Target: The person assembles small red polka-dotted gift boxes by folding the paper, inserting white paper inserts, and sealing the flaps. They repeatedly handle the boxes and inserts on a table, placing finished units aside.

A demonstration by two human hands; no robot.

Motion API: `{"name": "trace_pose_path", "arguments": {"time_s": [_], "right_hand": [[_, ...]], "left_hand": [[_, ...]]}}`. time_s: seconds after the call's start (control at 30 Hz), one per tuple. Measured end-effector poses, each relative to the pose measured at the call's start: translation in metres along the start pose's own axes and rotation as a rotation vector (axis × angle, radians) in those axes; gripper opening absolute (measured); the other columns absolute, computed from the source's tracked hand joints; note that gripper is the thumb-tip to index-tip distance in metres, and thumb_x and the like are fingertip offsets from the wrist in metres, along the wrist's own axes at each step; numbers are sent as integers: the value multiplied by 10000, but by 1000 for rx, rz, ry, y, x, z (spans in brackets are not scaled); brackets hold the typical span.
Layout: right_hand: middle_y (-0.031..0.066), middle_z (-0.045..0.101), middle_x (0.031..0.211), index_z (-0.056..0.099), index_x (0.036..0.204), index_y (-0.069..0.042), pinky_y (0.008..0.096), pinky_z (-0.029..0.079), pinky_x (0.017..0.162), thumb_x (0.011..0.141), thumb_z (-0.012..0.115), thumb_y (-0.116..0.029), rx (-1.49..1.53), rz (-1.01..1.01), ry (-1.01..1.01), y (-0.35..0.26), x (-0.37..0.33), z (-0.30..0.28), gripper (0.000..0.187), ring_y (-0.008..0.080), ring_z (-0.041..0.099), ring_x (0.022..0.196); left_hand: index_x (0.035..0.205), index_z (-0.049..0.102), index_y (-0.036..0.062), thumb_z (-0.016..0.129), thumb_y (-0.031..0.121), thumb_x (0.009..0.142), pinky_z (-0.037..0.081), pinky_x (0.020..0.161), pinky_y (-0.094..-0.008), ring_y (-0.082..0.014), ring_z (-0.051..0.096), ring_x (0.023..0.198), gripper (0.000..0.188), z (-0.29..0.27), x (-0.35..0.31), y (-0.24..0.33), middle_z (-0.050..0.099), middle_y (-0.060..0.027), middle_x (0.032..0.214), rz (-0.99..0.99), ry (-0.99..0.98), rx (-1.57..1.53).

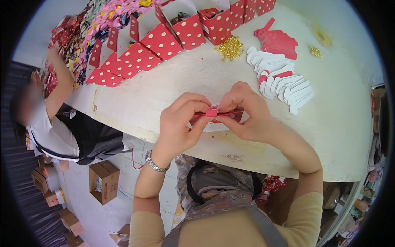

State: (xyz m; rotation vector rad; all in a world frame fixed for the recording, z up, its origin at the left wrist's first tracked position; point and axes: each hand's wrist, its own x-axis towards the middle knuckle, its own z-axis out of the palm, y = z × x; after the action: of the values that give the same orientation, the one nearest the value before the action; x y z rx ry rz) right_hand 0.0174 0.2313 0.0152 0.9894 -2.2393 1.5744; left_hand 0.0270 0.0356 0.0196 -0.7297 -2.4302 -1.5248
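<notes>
Over the near edge of the table (pixel 135 107), my left hand (pixel 181 121) and my right hand (pixel 251 115) meet at chest height. Between their fingertips is a small red folded paper piece (pixel 211 112), pinched from both sides. A thin red edge or strip runs out from it toward each palm; its exact shape is partly covered by my fingers. Just beneath my hands, part of a red and white printed item shows, mostly hidden. A metal-band watch (pixel 154 163) circles my left wrist.
Red polka-dot boxes (pixel 164 41) stand open along the far side, backed by a heap of colourful wrapped pieces (pixel 109 18). Gold fasteners (pixel 229 48), red cut-outs (pixel 279 44) and white paddle-shaped cut-outs (pixel 284 80) lie right. A co-worker (pixel 53 131) reaches in left; cardboard boxes (pixel 109 181) sit on the floor.
</notes>
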Motion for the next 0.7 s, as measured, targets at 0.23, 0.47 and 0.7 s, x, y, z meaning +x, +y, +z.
{"name": "trace_pose_path", "arguments": {"time_s": [0.23,0.47,0.7], "right_hand": [[39,578,831,571,926,-60,201,462,529,763,730,22,165,302,68,-11,-15,9,242,86,592,715],[13,606,772,674,916,-78,262,473,613,693,796,-43,-64,317,-452,-57,-35,-96,257,119,583,685],[91,670,910,673,1038,-48,348,477,746,703,801,-213,-342,359,-717,-85,-53,-125,395,242,579,834]], "left_hand": [[891,609,-13,679,-33,768,509,588,-243,-163,620,674,143,-4,-5,20,615,-84,950,74,-51,173],[1271,549,63,758,156,751,325,1066,-421,-282,441,1272,568,-80,-5,-36,527,-117,1322,73,260,315],[769,645,63,804,226,663,327,1030,-472,-402,351,1283,251,-197,24,-121,492,-150,1297,61,514,1236]]}}
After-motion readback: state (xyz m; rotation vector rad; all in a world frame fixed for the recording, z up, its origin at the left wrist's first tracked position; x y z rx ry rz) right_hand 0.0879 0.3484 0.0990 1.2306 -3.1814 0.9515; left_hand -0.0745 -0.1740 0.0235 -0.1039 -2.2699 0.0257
